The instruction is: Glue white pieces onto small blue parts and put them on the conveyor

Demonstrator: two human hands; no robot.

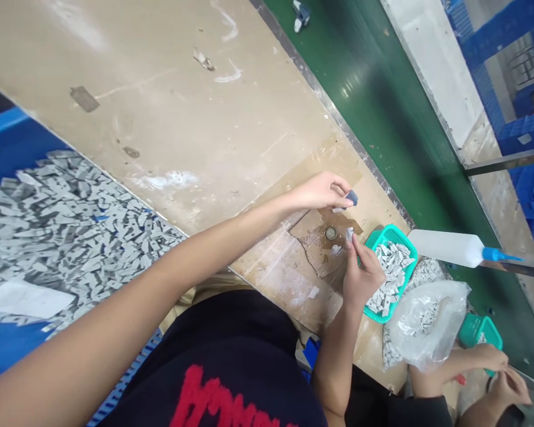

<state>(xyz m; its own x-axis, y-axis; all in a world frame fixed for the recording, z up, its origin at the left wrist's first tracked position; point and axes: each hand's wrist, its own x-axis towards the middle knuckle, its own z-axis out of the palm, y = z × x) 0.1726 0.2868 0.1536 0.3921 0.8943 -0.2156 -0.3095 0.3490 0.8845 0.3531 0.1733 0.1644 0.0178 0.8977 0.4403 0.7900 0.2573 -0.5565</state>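
My left hand (324,191) is over the worktable (196,118), its fingers closed on a small dark grey piece (351,197). Nearer the green basket, my right hand (362,273) pinches a small light grey piece (349,233) between thumb and finger. The two pieces are apart. Below and between the hands, a round metal spot (330,232) shows on a worn brown patch of the table. Just right of my right hand stands the green basket (368,309), holding many small grey-white pieces.
A blue bin (9,350) full of grey pieces lies at the left. Beyond the table runs a green belt (360,89) with a small part on it. A white bottle (447,247) and a plastic bag (427,326) are at the right, near a co-worker's hands (501,370).
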